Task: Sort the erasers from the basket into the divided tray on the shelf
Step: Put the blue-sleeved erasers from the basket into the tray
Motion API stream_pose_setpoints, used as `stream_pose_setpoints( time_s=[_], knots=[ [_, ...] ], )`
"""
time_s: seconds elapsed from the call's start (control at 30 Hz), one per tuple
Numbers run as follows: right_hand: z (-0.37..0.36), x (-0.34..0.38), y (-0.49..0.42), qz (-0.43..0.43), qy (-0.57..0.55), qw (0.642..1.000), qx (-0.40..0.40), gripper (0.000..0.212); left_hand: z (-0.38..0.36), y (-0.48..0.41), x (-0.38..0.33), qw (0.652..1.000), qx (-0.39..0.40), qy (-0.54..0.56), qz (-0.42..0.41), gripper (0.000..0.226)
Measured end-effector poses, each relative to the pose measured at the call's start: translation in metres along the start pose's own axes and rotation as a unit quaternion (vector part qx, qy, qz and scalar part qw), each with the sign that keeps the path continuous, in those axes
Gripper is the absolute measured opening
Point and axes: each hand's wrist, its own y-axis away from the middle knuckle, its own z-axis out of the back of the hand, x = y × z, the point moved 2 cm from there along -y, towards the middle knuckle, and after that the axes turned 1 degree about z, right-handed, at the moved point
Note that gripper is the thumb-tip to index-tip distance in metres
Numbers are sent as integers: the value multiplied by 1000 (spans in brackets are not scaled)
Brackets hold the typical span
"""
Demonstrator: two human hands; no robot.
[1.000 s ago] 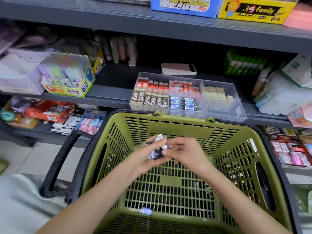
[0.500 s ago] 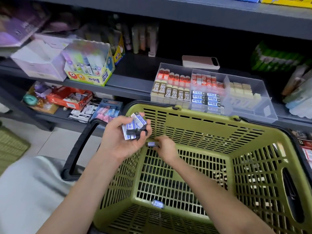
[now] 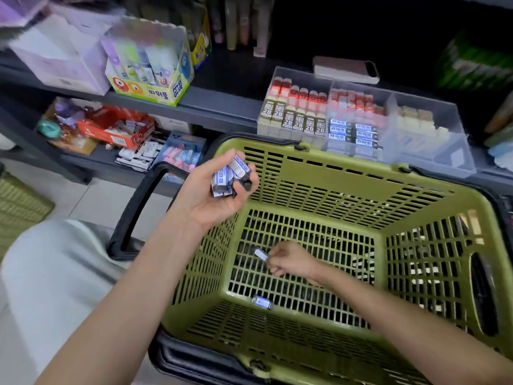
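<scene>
Right hand (image 3: 288,261) round blurred eraser (image 3: 261,254)

"2B" on tray erasers (image 3: 298,122); "POWER GLUE" on box (image 3: 155,76).

The basket (image 3: 333,173) is standing open-topped, its mesh walls closing in all sides, so a hand is entering only from above. The right hand (image 3: 291,259), pinching an eraser (image 3: 261,254), is reaching down inside. The left hand (image 3: 213,190), gripping erasers (image 3: 227,176), is hovering over the left rim, the handle (image 3: 138,198) lying outside it. The far wall is rising just in front of the tray (image 3: 455,157), covering its lower front. The tray is sitting open above, left and middle compartments packed, the front right one showing room. Bare shelf (image 3: 222,104) is stretching between the glue box (image 3: 155,87) and the tray.
</scene>
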Motion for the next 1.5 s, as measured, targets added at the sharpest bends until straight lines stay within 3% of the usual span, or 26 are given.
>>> stream_pose_setpoints(
  time_s=[0.1, 0.2, 0.4, 0.57, 0.73, 0.9, 1.0, 1.1, 1.23, 1.37, 1.5],
  knots=[
    [-28, -29, 31, -42, 27, 997, 62, 11, 1, -1, 2, 999, -32, -21, -9, 8],
    [-49, -36, 39, -41, 56, 997, 22, 24, 2, -2, 5, 999, -42, -34, -4, 11],
    [-64, -18, 34, 10, 155, 988, -4, 23, 6, -3, 8, 997, -60, -56, -6, 8],
    [-66, -15, 26, -59, 135, 988, 43, 42, 6, -2, 9, 996, -63, -68, -13, 8],
    [-64, -17, 21, -116, 110, 985, 58, 36, 5, -1, 11, 994, -78, -82, -12, 6],
    [-65, -20, 24, -98, 95, 990, 34, 38, 3, 0, 12, 991, -90, -101, -10, 13],
    [-61, -16, 32, -90, 14, 995, 44, 30, 4, 2, 14, 986, -103, -127, -20, 17],
    [-42, -6, 41, -111, -92, 989, 21, 36, 6, 3, 14, 979, -122, -158, -44, 21],
    [-3, 24, 59, -112, -300, 947, -27, 38, 9, 6, 16, 955, -154, -240, -81, 27],
    [38, 69, 84, 14, -434, 898, -74, 8, 4, 7, 30, 933, -163, -306, -97, 27],
    [67, 108, 109, 143, -467, 861, -142, 16, -17, -3, 48, 932, -142, -329, -61, 38]
  ],
)
